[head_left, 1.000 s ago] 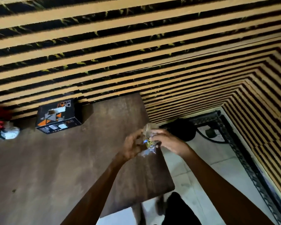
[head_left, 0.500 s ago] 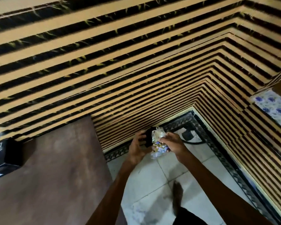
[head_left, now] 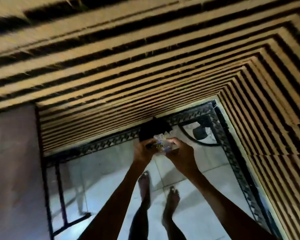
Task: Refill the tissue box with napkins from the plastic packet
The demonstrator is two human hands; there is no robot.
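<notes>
Black bin (head_left: 153,129) just beyond, table (head_left: 14,170) left.

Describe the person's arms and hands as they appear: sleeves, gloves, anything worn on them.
Both arms are bare along all of their visible length: no sleeves reach into view. The left hand and the right hand wear no gloves. No watch, bracelet or ring can be made out, though the picture is blurred and dim, so small items could be missed.
</notes>
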